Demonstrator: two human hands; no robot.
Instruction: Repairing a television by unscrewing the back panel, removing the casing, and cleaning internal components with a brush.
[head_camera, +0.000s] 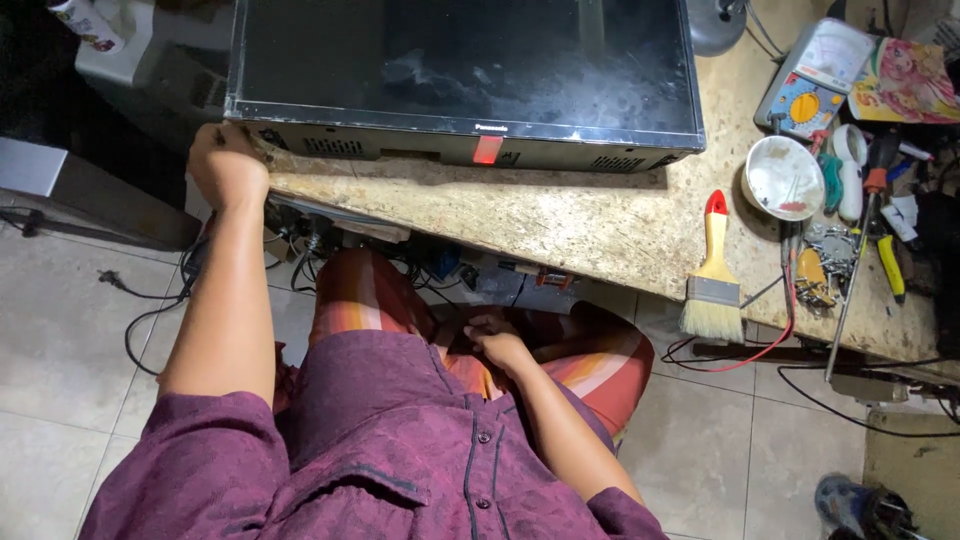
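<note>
A flat black television (470, 70) lies screen-up on a speckled chipboard bench (560, 215), with its lower edge facing me. My left hand (225, 160) is closed around the set's near left corner, where it overhangs the bench edge. My right hand (497, 340) rests on my lap against striped orange trousers, fingers curled, and I cannot make out anything in it. My purple shirt fills the bottom of the view.
A yellow-handled paintbrush (713, 275) lies on the bench right of the set. Farther right are a round white dish (784, 177), an analogue meter (815, 75), screwdrivers (862, 235) and small parts. Cables trail over the tiled floor (60, 330) and under the bench.
</note>
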